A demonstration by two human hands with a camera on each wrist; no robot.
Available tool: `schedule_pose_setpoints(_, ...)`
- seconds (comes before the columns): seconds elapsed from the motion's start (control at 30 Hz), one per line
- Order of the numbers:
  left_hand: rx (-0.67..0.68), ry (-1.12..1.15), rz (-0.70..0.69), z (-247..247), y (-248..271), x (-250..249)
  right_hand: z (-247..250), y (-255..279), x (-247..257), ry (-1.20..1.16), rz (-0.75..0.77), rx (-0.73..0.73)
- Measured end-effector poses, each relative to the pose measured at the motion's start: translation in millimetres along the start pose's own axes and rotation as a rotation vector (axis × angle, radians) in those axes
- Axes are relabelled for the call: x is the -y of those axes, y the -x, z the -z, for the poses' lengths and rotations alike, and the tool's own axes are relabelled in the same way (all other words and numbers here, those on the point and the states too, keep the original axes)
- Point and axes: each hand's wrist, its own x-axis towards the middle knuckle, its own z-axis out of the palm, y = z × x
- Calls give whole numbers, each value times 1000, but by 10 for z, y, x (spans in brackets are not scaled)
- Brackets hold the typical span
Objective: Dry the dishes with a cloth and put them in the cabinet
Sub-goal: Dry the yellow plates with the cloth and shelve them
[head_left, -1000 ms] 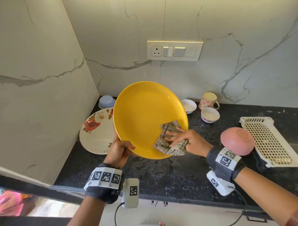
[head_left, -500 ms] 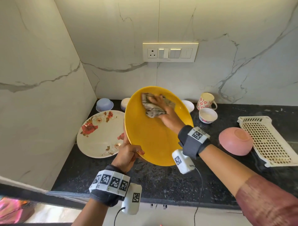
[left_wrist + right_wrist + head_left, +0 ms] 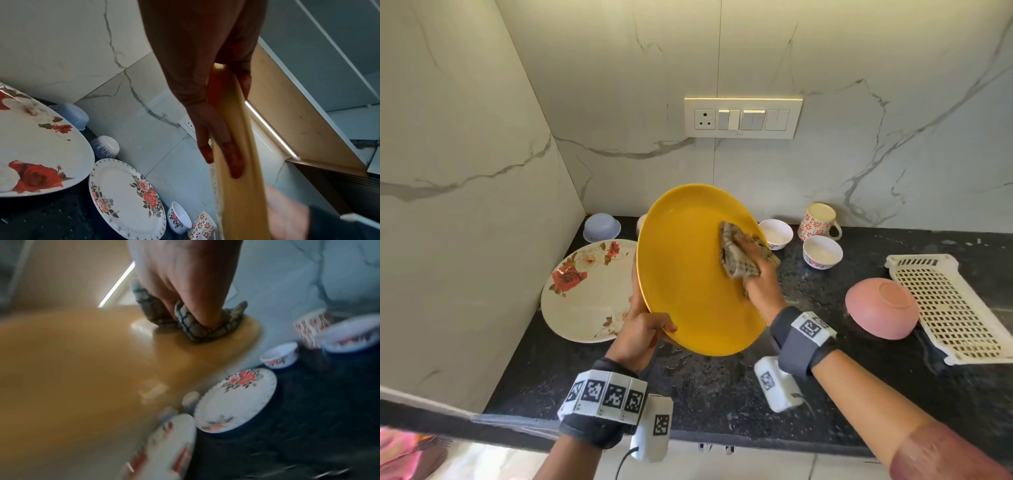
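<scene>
A yellow plate (image 3: 688,274) is held tilted above the black counter. My left hand (image 3: 643,330) grips its lower left rim, thumb on the face and fingers behind. My right hand (image 3: 755,274) holds a bunched patterned cloth (image 3: 734,255) and presses it against the right part of the plate's face, near the rim. The left wrist view shows the plate (image 3: 238,186) edge-on with my left fingers (image 3: 230,152) flat along its back. The right wrist view is blurred. It shows my right fingers (image 3: 197,305) dug into the cloth (image 3: 193,327) on the plate (image 3: 82,369).
On the counter (image 3: 722,394) lie a large floral plate (image 3: 585,291), a blue bowl (image 3: 602,226), two white bowls (image 3: 776,233) (image 3: 822,253), a floral mug (image 3: 818,221), an upturned pink bowl (image 3: 881,306) and a white perforated tray (image 3: 948,305). A smaller floral plate (image 3: 127,198) lies behind the yellow plate.
My right hand has wiped the cloth from the plate's lower right, over its top, down to its right side. The plate has turned a little more edge-on in my left hand.
</scene>
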Motion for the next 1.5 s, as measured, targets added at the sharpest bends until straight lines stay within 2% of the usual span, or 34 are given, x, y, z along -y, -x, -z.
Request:
schedule_pose_setpoints(0.07,-7,-87,-2,-44,-27,8,-3,-99,191,-359,-248,-200)
schedule_pose_setpoints(0.1,-6,-120,-6,-52,-42,4,20,-168,317,-520,-314,-268)
schedule_pose_setpoints(0.13,2,-146,-7,-50,-46,4,51,-227,463,-625,-315,-314)
schedule_pose_setpoints(0.17,13,-164,-6,-45,-41,4,80,-298,605,-626,-255,-337)
schedule_pose_setpoints(0.23,35,-178,-6,-54,-26,-18,77,-443,881,-373,-6,-301)
schedule_pose_setpoints(0.27,38,-188,-14,-59,-31,-25,32,-481,997,-197,147,-238)
schedule_pose_setpoints(0.33,44,-225,-58,-69,-52,-43,-69,-514,1071,151,423,-14)
schedule_pose_setpoints(0.37,48,-246,-87,-72,-68,-66,-118,-519,1035,339,507,131)
schedule_pose_setpoints(0.43,46,-266,-126,-78,-69,-129,-165,-517,988,700,534,347)
schedule_pose_setpoints(0.5,49,-279,-150,-56,-28,-168,-127,-537,1016,869,487,446)
schedule_pose_setpoints(0.63,70,-329,-156,74,60,-208,-23,-701,1265,858,419,590)
schedule_pose_setpoints(0.73,54,-337,-162,132,80,-276,21,-830,1302,874,443,644)
schedule_pose_setpoints(0.83,4,-270,-194,209,89,-337,178,-891,1173,652,288,484)
schedule_pose_setpoints(1.0,-6,-165,-253,316,79,-388,352,-664,658,157,-80,54)
schedule_pose_setpoints(1.07,-35,-106,-270,268,54,-350,323,-479,397,-18,-283,-113)
schedule_pose_setpoints(1.1,-66,-76,-278,216,36,-323,285,-358,278,-141,-427,-149)
schedule_pose_setpoints(1.17,-120,-52,-297,86,-11,-255,135,-67,151,-401,-699,-114)
schedule_pose_setpoints(1.23,-115,-60,-338,-73,-37,-170,-29,174,93,-564,-866,-63)
schedule_pose_setpoints(1.3,-76,-109,-394,-189,-25,-63,-123,286,2,-621,-927,-73)
schedule_pose_setpoints(1.37,-33,-171,-382,-224,15,20,-103,266,-32,-620,-897,-130)
schedule_pose_setpoints(1.43,-35,-158,-286,-159,27,17,41,144,-15,-520,-818,-259)
schedule_pose_setpoints(1.5,-109,-114,-189,-34,-6,-86,258,-25,70,-368,-683,-341)
